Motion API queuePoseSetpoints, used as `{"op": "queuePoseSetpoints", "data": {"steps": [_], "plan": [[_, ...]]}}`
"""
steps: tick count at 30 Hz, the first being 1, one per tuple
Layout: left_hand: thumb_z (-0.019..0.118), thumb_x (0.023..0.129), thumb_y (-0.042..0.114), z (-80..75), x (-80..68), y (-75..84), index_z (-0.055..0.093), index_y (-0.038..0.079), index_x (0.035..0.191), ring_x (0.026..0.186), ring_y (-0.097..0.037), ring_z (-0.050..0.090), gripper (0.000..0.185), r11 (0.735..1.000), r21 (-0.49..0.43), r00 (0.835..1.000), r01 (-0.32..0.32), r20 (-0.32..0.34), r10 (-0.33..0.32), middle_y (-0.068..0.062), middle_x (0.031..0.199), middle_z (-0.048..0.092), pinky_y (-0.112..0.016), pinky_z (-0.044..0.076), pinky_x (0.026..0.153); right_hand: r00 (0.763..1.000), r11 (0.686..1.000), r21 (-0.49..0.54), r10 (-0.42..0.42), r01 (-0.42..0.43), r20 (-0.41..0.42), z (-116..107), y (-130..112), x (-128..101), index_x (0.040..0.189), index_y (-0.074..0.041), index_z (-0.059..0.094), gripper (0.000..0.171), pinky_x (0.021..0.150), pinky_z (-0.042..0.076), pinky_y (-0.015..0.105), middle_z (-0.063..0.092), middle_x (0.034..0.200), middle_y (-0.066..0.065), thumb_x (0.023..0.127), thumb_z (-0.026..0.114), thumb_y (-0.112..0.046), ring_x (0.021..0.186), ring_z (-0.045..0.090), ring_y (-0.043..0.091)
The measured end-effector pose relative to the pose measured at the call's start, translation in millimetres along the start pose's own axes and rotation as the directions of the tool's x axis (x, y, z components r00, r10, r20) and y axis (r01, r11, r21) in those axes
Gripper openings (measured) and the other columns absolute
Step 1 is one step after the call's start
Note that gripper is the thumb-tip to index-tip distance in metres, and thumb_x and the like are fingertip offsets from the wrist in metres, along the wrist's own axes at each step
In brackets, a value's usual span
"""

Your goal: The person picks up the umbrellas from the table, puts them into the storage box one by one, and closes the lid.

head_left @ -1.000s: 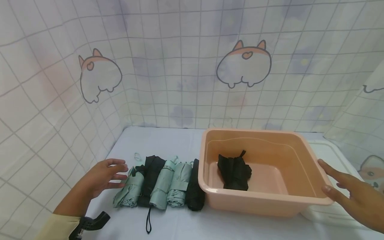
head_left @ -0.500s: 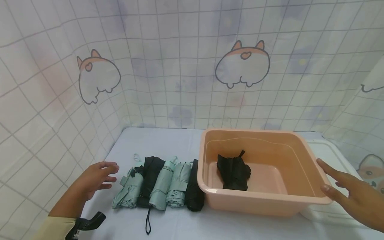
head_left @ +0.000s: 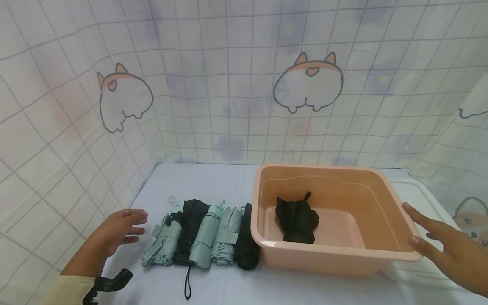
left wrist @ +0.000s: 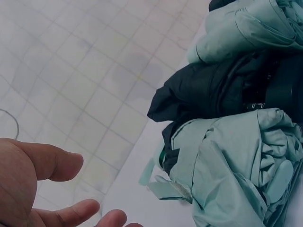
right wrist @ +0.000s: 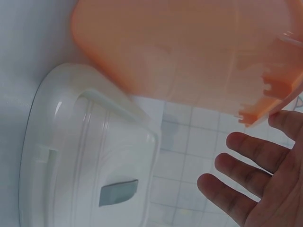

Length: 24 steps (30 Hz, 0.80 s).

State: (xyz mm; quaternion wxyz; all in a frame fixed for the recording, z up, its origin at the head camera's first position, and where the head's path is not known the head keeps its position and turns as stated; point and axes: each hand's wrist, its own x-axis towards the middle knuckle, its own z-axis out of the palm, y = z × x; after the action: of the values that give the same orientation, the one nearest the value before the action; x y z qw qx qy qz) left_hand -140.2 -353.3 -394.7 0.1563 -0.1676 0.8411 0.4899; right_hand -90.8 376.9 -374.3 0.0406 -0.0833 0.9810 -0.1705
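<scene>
Several folded umbrellas lie side by side on the table, among them a crumpled pale green umbrella (head_left: 164, 243) at the left end and a black umbrella (head_left: 192, 228) beside it. My left hand (head_left: 118, 231) hovers left of the row, fingers loosely spread, holding nothing. In the left wrist view, a gap shows between its fingertips and the green umbrella (left wrist: 222, 161). Another black umbrella (head_left: 298, 220) rests inside the peach plastic tub (head_left: 328, 252). At the tub's right end is my right hand (head_left: 453, 248), its extended fingertips right at the rim; the right wrist view shows its other fingers spread.
A white plastic lid (right wrist: 94, 161) with a grey patch lies under and beside the tub's right end. Behind and to both sides hangs a grid-patterned curtain (head_left: 228, 84). A black wrist loop (head_left: 188, 284) trails from one umbrella toward the front.
My left hand has drawn back leftward and slightly down, away from the green umbrella. My right hand stays at the tub's rim, and the umbrellas keep their places.
</scene>
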Motion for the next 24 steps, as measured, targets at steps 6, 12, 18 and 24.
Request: {"op": "queuePoseSetpoints", "data": {"steps": [6, 12, 18, 24], "plan": [[0.048, 0.108, 0.036, 1.1, 4.7, -6.2, 0.033, -0.010, 0.150, 0.129, -0.051, 0.049, 0.064, 0.999, 0.003, 0.999, 0.036, -0.005, -0.036, -0.036, 0.153, 0.035, -0.052, 0.052, 0.097, 1.000, 1.000, 0.006, -0.012, 0.012, -0.011, 0, -1, -1, 0.165, -0.018, 0.003, 0.082, 0.052, 0.052, 0.065, 0.032, 0.144, 0.049, 0.106, 0.055, -0.041, 0.105, 0.050, 0.074], [0.048, 0.108, 0.034, 2.8, 9.2, -14.9, 0.034, -0.011, 0.149, 0.127, -0.050, 0.052, 0.062, 0.999, 0.009, 0.999, 0.042, 0.005, -0.042, -0.037, 0.151, 0.038, -0.052, 0.053, 0.096, 0.999, 0.999, 0.022, -0.030, 0.031, -0.022, 0, 0, -3, 0.165, -0.019, 0.003, 0.081, 0.052, 0.052, 0.066, 0.033, 0.143, 0.049, 0.106, 0.055, -0.038, 0.105, 0.050, 0.074], [0.047, 0.109, 0.027, 8.2, 15.6, -22.4, 0.035, -0.013, 0.147, 0.121, -0.046, 0.058, 0.057, 0.999, -0.002, 0.999, 0.046, 0.016, -0.046, -0.036, 0.145, 0.045, -0.053, 0.053, 0.095, 1.000, 0.999, 0.026, -0.021, 0.021, -0.016, 0, 1, -3, 0.165, -0.019, 0.002, 0.080, 0.052, 0.052, 0.065, 0.032, 0.143, 0.050, 0.107, 0.054, -0.038, 0.105, 0.049, 0.074], [0.047, 0.108, 0.018, 13.6, 20.2, -26.4, 0.037, -0.012, 0.147, 0.108, -0.036, 0.065, 0.050, 0.998, -0.026, 0.998, 0.066, 0.019, -0.065, -0.033, 0.137, 0.054, -0.048, 0.056, 0.090, 0.999, 0.999, 0.027, -0.032, 0.032, -0.024, 1, 0, -3, 0.165, -0.019, 0.003, 0.079, 0.050, 0.052, 0.063, 0.032, 0.143, 0.051, 0.107, 0.053, -0.037, 0.105, 0.050, 0.074]]}}
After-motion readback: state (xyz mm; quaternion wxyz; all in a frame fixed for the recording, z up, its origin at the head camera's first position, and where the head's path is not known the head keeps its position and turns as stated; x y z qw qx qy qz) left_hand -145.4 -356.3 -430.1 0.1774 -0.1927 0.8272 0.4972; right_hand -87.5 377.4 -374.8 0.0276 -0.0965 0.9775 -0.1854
